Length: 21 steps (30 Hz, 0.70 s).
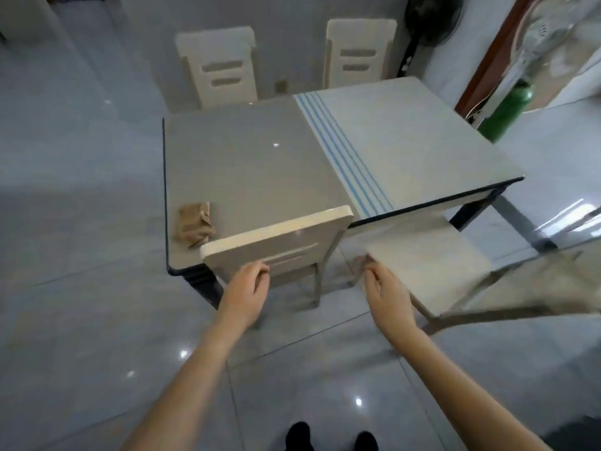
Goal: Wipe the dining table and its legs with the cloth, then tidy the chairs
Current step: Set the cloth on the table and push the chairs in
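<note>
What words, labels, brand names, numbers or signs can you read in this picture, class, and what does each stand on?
None: no readable text shows anywhere.
dining table: only blue stripes, no lettering.
cloth: plain, no print.
near chair, pulled-out chair, far chairs: no marks.
green container: too blurred to tell whether it bears a label.

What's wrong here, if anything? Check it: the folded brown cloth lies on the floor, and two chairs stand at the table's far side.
The head view shows the folded brown cloth on the table, at its near left corner, not on the floor. The left chair and right chair do stand at its far side.
</note>
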Available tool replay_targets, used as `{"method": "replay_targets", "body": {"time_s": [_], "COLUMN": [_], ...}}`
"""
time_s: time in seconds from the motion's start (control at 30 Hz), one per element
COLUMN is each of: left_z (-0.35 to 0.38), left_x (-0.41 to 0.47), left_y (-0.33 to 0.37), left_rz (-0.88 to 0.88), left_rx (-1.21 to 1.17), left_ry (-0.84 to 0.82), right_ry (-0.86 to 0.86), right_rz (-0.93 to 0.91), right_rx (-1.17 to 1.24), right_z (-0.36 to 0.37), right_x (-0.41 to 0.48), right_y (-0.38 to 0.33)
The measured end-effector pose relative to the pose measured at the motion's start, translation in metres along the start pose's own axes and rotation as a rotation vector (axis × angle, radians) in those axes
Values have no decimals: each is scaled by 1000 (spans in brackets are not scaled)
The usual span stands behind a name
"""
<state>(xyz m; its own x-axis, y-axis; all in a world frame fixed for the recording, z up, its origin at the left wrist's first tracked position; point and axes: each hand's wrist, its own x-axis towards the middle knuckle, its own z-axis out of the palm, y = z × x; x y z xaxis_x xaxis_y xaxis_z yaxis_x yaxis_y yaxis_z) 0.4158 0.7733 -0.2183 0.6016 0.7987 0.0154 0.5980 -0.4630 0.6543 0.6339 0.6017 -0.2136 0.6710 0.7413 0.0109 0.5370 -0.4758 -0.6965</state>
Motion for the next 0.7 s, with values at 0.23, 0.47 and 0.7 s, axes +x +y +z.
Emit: {"method": "replay_targets", "body": {"time_s": [0.23,0.47,0.7], "left_z": [104,103,170], "left_x": [-165,-202,-144], "left_y": [-74,-91,-13], "left_rz": [-770,-872,-700], "left_rx": [-368,-224,-155], "left_ry": [-501,-730,-825], "right_ry": [177,429,565], "right_rz": [768,1129,1322], "right_rx": [458,607,661], "right_z": [2,-16,-26], "right_x": [-199,-337,-409], "right_y": [119,180,226]}}
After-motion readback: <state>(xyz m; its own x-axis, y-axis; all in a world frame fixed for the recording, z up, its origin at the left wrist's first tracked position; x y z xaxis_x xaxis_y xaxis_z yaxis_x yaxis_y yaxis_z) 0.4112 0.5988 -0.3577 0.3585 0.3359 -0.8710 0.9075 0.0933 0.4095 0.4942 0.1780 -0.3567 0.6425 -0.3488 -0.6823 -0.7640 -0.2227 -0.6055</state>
